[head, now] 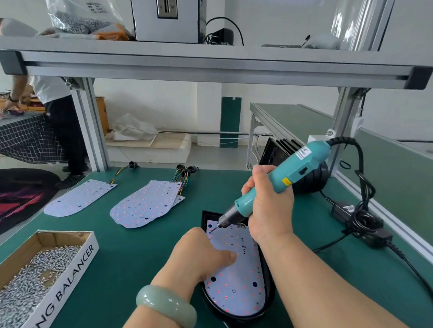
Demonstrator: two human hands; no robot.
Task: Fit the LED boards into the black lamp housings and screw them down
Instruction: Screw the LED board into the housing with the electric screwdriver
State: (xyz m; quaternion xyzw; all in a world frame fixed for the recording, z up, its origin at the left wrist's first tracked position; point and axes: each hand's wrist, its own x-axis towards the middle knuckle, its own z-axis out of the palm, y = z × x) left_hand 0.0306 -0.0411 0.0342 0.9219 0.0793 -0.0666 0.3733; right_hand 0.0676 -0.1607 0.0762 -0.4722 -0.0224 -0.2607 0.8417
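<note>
As screwdriver [299, 169] (teal) touches board [240, 284], left hand [203, 256] steadies

Light: bright, even, soft daylight.
Shadows: faint, under the aluminium shelf [204, 70].
Distortion: shelf ends bow, wide-angle.
Focus: sharp below shelf; softer behind.

An aluminium shelf [204, 63] spans the top. On it sit a clear plastic bag [82, 15], a white box [166, 22] with a metal latch, and a black plug [221, 35]. At far left a person [54, 97] leans over a table with a checked cloth [13, 135]. A white bag [132, 127] lies on the floor, and a green panel [229, 120] stands against the wall.
</note>
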